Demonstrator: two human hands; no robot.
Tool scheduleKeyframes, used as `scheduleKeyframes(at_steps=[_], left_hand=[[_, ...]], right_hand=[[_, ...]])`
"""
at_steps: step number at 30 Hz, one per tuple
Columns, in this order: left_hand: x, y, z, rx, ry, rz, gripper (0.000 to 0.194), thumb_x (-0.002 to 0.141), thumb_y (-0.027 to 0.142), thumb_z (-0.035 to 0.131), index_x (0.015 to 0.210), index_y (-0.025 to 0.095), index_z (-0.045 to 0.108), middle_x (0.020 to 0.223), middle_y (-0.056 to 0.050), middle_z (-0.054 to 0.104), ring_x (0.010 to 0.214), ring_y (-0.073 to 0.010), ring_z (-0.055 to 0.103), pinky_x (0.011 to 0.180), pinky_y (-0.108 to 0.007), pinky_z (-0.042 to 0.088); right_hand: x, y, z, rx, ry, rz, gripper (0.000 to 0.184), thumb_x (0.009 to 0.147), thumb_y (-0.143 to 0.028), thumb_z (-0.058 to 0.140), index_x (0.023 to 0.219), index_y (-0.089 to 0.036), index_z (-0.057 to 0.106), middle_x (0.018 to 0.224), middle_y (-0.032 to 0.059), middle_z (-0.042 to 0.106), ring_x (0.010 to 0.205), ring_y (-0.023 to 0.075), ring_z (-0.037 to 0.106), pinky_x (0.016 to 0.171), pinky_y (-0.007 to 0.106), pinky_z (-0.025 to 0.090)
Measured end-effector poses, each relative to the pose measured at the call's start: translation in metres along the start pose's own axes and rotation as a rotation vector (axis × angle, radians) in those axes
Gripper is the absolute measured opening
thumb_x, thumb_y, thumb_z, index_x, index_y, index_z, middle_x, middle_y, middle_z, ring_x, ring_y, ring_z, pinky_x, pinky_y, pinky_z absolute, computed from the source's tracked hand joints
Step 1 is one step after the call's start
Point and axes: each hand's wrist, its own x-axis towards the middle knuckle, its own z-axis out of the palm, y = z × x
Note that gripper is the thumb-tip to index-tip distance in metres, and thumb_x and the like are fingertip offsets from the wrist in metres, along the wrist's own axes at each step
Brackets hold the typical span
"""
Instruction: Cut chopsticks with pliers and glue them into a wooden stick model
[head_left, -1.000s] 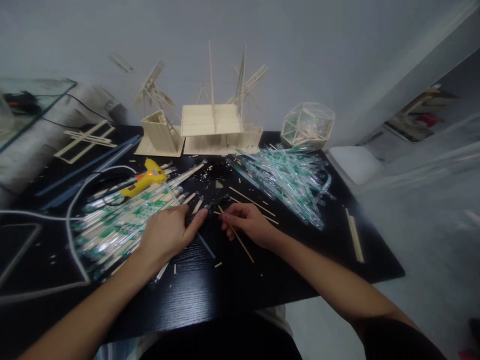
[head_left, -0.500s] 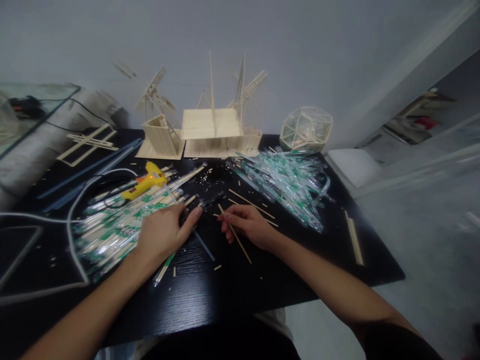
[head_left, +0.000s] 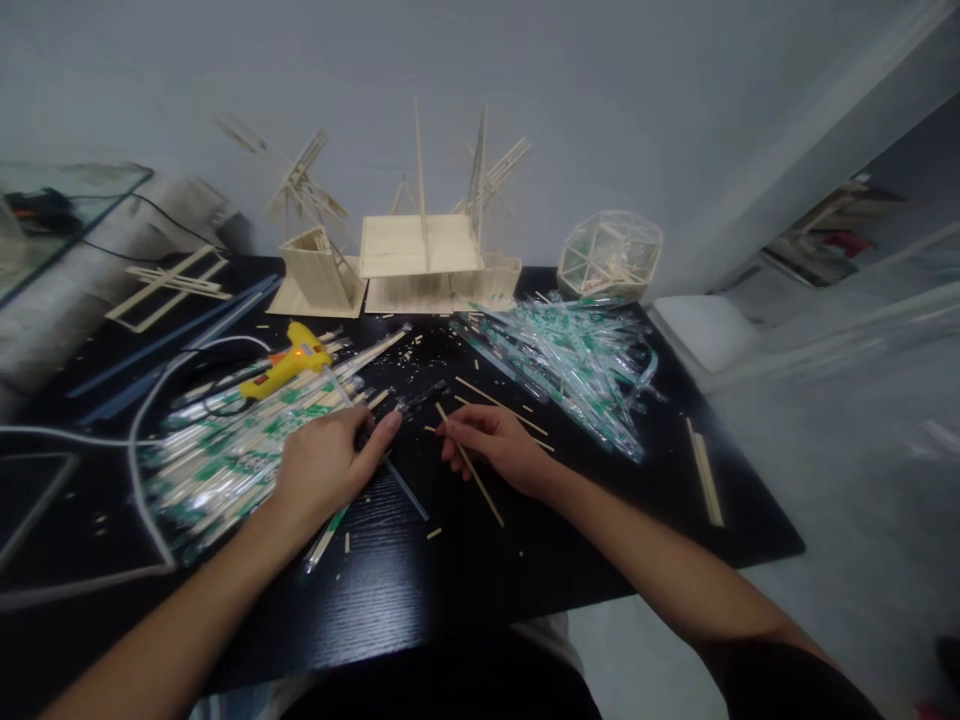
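My right hand [head_left: 491, 445] pinches a thin wooden stick [head_left: 480, 482] between thumb and fingers, its lower end slanting toward the table's front edge. To its left, my left hand [head_left: 330, 450] is curled, knuckles up, at the edge of a pile of wrapped chopsticks [head_left: 225, 460]. What its fingers hold is hidden; a dark, glinting piece [head_left: 424, 398] lies just beyond the thumb, too blurred to name. A translucent rod [head_left: 406, 490] runs out from under that hand. Two loose sticks [head_left: 501, 404] lie behind my right hand.
A yellow glue gun [head_left: 289, 362] rests on the wrapped chopsticks, its white cable [head_left: 136, 470] looping left. Empty plastic wrappers [head_left: 574, 365] are heaped at right. Wooden stick models [head_left: 420, 245] and a many-sided frame [head_left: 611, 255] line the back. More sticks [head_left: 705, 475] lie far right.
The view has shifted very slightly. Both hands and the stick stay in nearly the same place.
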Motion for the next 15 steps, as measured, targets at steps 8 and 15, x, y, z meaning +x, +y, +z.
scheduleKeyframes(at_steps=[8,15], left_hand=[[0.010,-0.007,-0.004,-0.155,-0.022,-0.071,0.067,0.098,0.068,0.020,0.078,0.022,0.065,0.072,-0.008,0.069,0.074,-0.0282,0.066,0.065,-0.033,0.038],[0.011,-0.006,-0.004,-0.180,-0.016,-0.071,0.069,0.097,0.070,0.023,0.073,0.022,0.065,0.066,-0.007,0.065,0.069,-0.0258,0.062,0.063,-0.032,0.037]], right_hand=[[0.003,-0.015,-0.030,-0.838,0.466,-0.452,0.014,0.089,-0.034,0.073,0.083,-0.021,0.077,0.083,0.0053,0.073,0.071,0.0183,0.063,0.067,0.032,0.050],[0.010,-0.017,-0.054,-1.093,0.444,-0.372,0.011,0.089,-0.028,0.074,0.083,-0.021,0.080,0.080,0.0059,0.073,0.070,0.0180,0.063,0.070,0.032,0.048]])
